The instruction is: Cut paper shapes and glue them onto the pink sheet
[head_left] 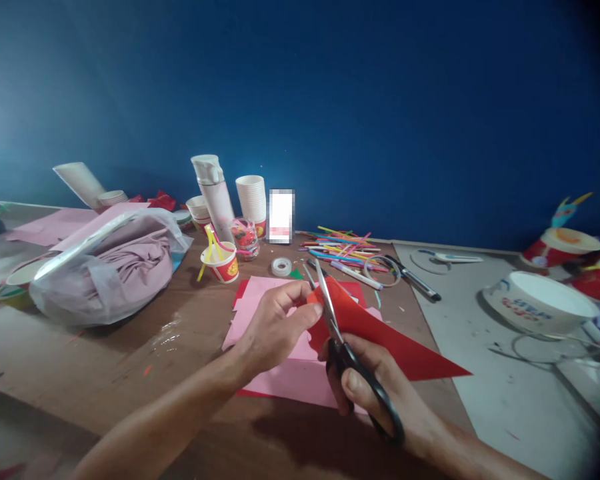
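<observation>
While pink sheets (280,383) lie at twelve o'clock, red paper (400,343) juts over them toward four, pinched in my left hand (280,323); my right hand (394,375), curled closed, holds the scissors (347,358), blades toward eleven.

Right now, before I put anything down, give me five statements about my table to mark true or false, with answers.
1. The left hand grips red paper, and the right hand holds scissors. True.
2. The scissors' handles are white. False: they are black.
3. Pink paper lies beneath the hands. True.
4. In this view, the flask stands right of the tall cup stack. False: it stands left.
5. The tape roll lies left of the coloured sticks. True.
</observation>
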Available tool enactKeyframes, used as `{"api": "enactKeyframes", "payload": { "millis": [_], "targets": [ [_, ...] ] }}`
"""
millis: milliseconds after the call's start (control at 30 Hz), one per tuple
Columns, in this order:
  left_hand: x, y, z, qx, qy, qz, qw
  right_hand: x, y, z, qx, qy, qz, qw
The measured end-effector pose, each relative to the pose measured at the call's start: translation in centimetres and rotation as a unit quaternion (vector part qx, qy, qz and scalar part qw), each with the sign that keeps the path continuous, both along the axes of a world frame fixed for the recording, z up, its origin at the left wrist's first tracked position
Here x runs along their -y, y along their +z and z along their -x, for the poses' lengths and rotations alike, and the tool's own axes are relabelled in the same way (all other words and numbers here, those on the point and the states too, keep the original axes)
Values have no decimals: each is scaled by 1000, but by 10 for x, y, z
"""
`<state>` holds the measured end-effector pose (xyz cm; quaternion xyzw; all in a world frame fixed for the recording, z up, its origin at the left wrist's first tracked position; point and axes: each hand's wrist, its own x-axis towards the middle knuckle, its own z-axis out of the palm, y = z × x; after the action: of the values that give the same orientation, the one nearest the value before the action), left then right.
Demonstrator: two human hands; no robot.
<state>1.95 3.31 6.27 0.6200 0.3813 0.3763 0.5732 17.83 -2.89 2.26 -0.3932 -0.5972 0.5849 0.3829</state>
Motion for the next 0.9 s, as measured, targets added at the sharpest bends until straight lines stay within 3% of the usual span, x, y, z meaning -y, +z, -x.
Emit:
{"api": "enactKeyframes", "payload": {
  "millis": [233, 600, 900],
  "targets": [
    [-3, 14, 11, -76, -3, -47, 996, 5, 13, 0, 43, 23, 15, 999],
    [-3, 6, 16, -37, -12, 24, 999, 2, 7, 2, 23, 25, 22, 999],
    [-9, 5, 15, -33, -22, 1, 999, -2, 0, -2, 49, 20, -13, 998]
  ]
}}
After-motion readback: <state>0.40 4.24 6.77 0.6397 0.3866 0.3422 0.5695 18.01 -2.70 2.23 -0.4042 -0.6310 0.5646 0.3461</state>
